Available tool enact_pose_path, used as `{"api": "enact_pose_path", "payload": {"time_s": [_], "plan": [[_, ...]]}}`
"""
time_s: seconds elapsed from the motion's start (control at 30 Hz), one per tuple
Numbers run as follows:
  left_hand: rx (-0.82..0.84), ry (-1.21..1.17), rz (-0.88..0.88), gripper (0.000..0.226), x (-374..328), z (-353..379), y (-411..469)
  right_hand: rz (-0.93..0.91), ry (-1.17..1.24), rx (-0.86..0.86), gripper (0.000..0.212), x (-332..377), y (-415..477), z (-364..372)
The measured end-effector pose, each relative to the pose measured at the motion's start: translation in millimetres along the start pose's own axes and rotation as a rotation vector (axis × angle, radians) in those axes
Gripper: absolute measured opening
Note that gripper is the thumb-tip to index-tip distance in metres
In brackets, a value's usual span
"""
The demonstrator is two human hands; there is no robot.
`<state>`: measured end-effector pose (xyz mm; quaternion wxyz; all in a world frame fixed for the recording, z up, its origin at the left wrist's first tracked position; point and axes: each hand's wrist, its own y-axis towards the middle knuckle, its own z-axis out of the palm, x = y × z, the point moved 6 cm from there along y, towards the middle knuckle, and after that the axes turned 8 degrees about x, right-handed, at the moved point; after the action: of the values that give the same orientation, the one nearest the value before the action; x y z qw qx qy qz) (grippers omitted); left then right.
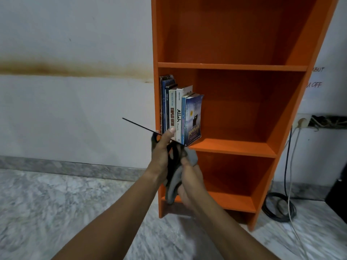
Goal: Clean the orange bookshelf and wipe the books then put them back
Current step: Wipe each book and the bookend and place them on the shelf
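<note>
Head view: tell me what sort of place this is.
Probably a plain room in a home or office: a painted wall with a brown stain, a marbled tile floor, and an orange bookshelf beside a wall socket.

Orange bookshelf [232, 67]: books [181, 113] upright, mid shelf's left end.

One orange bookshelf [232, 66]; about seven upright books [180, 113]; one grey cloth [173, 182]; two hands
</note>
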<state>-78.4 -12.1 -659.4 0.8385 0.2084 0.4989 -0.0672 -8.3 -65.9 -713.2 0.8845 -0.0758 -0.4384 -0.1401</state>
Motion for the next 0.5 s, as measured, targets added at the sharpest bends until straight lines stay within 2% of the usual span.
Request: {"api": "enact_pose_path", "payload": {"time_s": [0.07,0.13,0.17,0.2,0.27,0.3,0.4,0.43,0.5], "plan": [[-0.09,0.003,0.062,0.05,-13.7,-11.7,8.9,-0.042,-0.26,0.137,0.021,-9.3,1.9,-2.2],[-0.076,-0.01,0.078,0.037,-26.7,-15.3,16.1,-0.178,-0.604,0.299,0.012,2.0,10.1,-6.5],[-0.036,-0.008,0.051,0.028,-27.7,-16.2,22.5,-0.26,-0.761,0.319,0.014,13.7,18.7,-8.4],[-0.002,0.0,0.02,0.024,-26.8,-16.8,29.6,-0.341,-0.897,0.295,0.02,27.9,31.9,-7.6],[0.045,0.029,-0.013,0.026,-22.7,-18.9,41.1,-0.528,-1.075,0.141,0.029,72.1,55.1,3.0],[0.058,0.035,-0.029,0.034,-17.3,-20.8,49.5,-0.643,-1.109,0.082,0.034,93.1,71.1,12.0],[0.089,0.017,-0.061,0.055,0.5,-22.1,59.6,-0.964,-1.283,0.067,0.05,136.5,104.9,47.2],[0.091,0.008,-0.068,0.058,10.3,-24.2,64.5,-0.997,-1.379,0.085,0.056,137.3,119.9,52.6],[0.065,-0.006,-0.094,0.064,25.9,-29.5,68.7,-0.945,-1.511,0.137,0.065,125.9,141.1,52.7]]}}
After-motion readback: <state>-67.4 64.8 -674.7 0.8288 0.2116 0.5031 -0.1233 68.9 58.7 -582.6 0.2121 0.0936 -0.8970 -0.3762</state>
